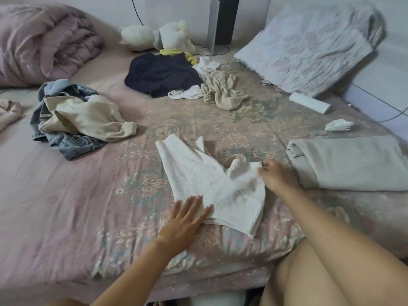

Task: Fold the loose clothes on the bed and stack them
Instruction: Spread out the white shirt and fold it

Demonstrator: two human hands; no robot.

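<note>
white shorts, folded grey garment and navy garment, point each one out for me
white shorts [205,173], head view, on the middle of the left leg panel
folded grey garment [353,164], head view, on its flat top
navy garment [161,74], head view, on its centre

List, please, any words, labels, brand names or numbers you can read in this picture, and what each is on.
None can be read. The white garment under both hands, the jeans, the dark top and the white roll show no print or tag that can be made out.
</note>
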